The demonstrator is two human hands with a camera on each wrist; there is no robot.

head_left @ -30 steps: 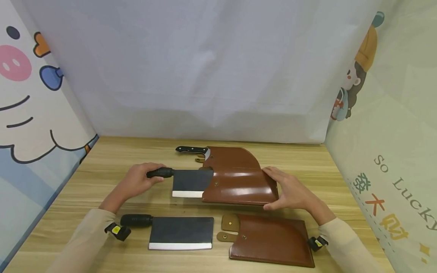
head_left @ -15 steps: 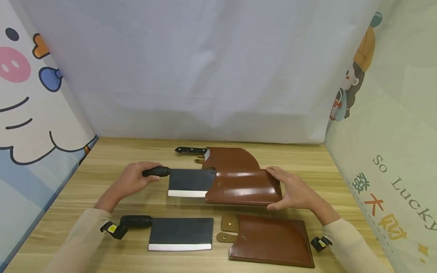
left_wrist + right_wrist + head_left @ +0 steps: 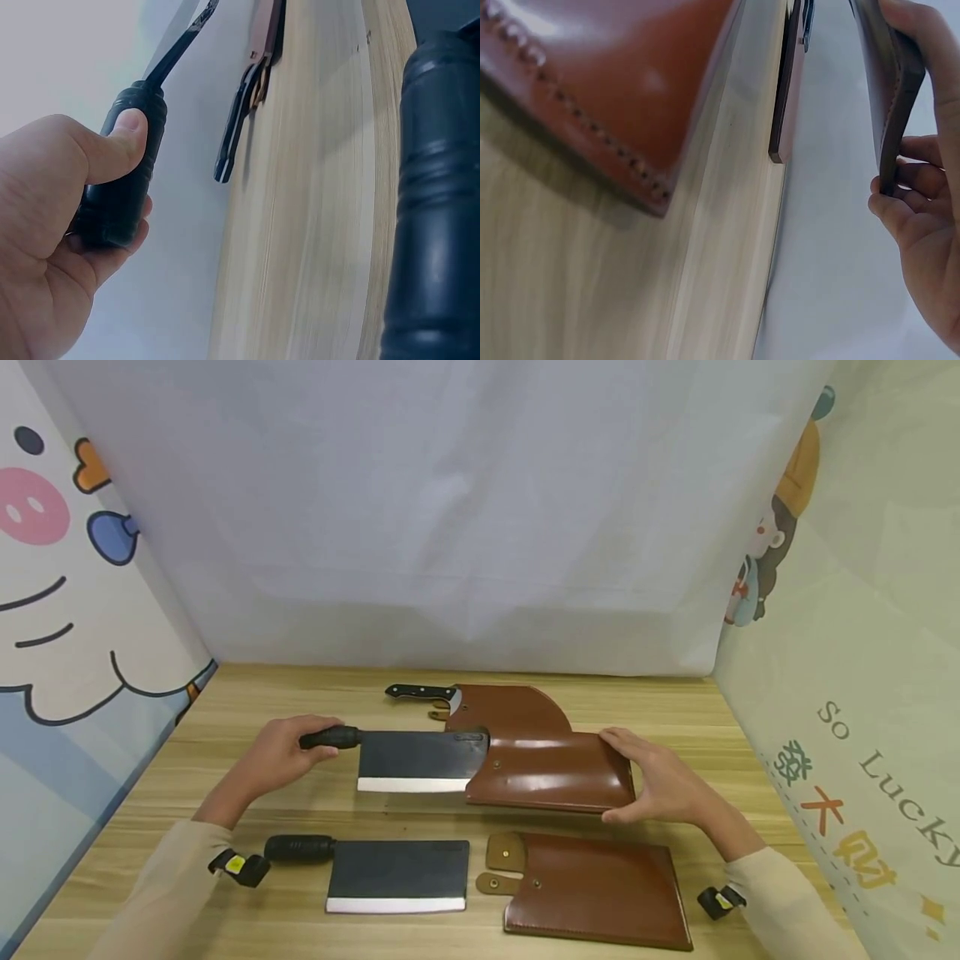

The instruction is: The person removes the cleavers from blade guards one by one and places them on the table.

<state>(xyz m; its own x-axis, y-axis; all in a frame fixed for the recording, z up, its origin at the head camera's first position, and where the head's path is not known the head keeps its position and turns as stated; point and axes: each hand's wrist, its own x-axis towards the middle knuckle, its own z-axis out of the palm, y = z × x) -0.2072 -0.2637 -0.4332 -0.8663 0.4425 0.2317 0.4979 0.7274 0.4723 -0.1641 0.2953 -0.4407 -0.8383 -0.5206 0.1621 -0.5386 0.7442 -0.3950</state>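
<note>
My left hand point(image 3: 288, 752) grips the black ribbed handle point(image 3: 124, 172) of a cleaver, thumb along its side. The cleaver's dark blade point(image 3: 420, 760), with a bright edge strip toward me, points right; its far end is inside the mouth of a brown leather sheath point(image 3: 555, 772). At the sheath's right end my right hand point(image 3: 660, 781) holds it by the closed end, with thumb and fingers on opposite edges. In the right wrist view the fingers curl round the edge of that sheath point(image 3: 889, 97). Cleaver and sheath are held up above the table.
Behind, a sheathed knife with a black riveted handle point(image 3: 420, 691) lies in another brown sheath point(image 3: 510, 703). In front lie a second cleaver point(image 3: 399, 872) and a flat brown sheath point(image 3: 600, 889) with tan snap straps point(image 3: 506, 852). A white backdrop point(image 3: 465, 527) closes the rear.
The left hand has moved left with the cleaver, and the right hand has moved right with the sheath. More blade now shows outside the sheath. The things on the table have stayed put.
</note>
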